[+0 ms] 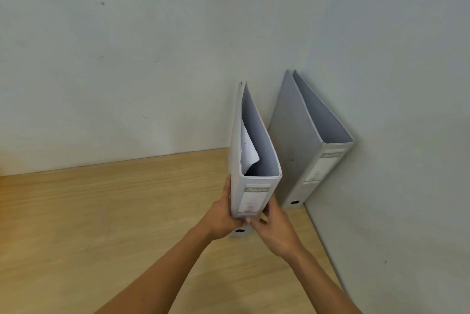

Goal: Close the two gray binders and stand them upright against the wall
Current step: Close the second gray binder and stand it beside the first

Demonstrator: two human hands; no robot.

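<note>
Two gray binders stand upright on the wooden table (101, 212). The nearer binder (254, 161) is closed, spine toward me, with a white sheet showing inside its top. My left hand (221, 217) grips its left side near the bottom of the spine, and my right hand (274, 227) grips its right side. The second binder (300, 151) stands closed in the corner to the right, leaning against the side wall, apart from both hands.
A pale back wall (127, 59) runs along the table's far edge. A side wall (407, 135) closes off the right. A narrow gap of tabletop separates the two binders.
</note>
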